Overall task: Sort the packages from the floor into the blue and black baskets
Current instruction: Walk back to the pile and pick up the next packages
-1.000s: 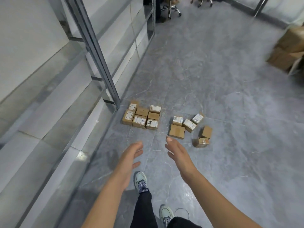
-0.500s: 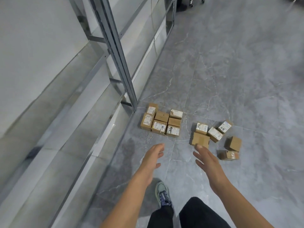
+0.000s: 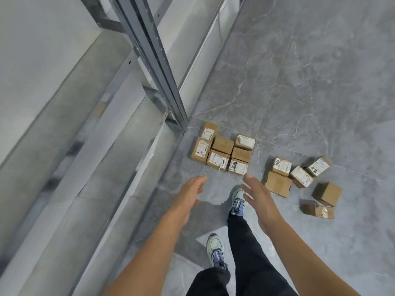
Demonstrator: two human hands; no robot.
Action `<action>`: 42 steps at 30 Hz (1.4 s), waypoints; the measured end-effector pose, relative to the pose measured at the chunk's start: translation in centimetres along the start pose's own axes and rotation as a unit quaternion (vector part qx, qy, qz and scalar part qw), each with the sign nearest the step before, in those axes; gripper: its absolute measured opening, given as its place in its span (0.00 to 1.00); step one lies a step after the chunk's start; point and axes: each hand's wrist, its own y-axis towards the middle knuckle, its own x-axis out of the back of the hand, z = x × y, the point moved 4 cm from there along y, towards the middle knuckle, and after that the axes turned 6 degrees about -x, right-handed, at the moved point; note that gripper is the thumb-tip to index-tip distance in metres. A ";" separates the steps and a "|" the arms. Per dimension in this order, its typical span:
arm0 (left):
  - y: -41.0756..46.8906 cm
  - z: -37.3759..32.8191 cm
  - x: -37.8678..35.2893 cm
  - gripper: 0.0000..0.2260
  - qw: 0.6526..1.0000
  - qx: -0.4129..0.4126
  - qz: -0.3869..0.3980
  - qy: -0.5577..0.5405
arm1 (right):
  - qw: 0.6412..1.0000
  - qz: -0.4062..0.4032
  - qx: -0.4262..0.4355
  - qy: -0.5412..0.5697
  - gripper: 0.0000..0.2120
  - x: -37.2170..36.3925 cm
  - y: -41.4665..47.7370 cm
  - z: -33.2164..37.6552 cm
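Observation:
Several small brown cardboard packages lie on the grey floor. One tight cluster (image 3: 223, 151) sits by the foot of a metal post, many with white labels. A looser group (image 3: 299, 178) lies to its right, including a plain box (image 3: 277, 184) and a tipped box (image 3: 327, 193). My left hand (image 3: 189, 194) is stretched forward, open, just short of the cluster. Also open, my right hand (image 3: 257, 194) hovers between the two groups, near the labelled box (image 3: 237, 167). Both hands hold nothing. No basket is in view.
A grey metal shelving frame with a post (image 3: 162, 82) and glass wall panels fills the left. My feet in pale sneakers (image 3: 238, 201) stand on the marbled grey floor (image 3: 299, 82), right behind the packages.
I have walked closer and the view has tilted down; the packages appear larger and nearer. Both open hands have stayed stretched out ahead, now almost over the near edge of the boxes.

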 end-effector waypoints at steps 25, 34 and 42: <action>51.6 6.2 3.6 0.10 0.983 0.121 0.010 0.137 | 0.984 -0.012 -0.175 0.032 0.22 -13.3 50.5 -6.3; 65.1 10.3 4.1 0.11 0.976 0.127 0.008 0.176 | 0.984 -0.044 -0.170 0.043 0.23 -17.3 63.0 -10.2; 68.3 14.1 3.8 0.18 0.981 0.134 0.050 0.134 | 0.980 -0.065 -0.180 0.045 0.25 -18.7 65.8 -10.9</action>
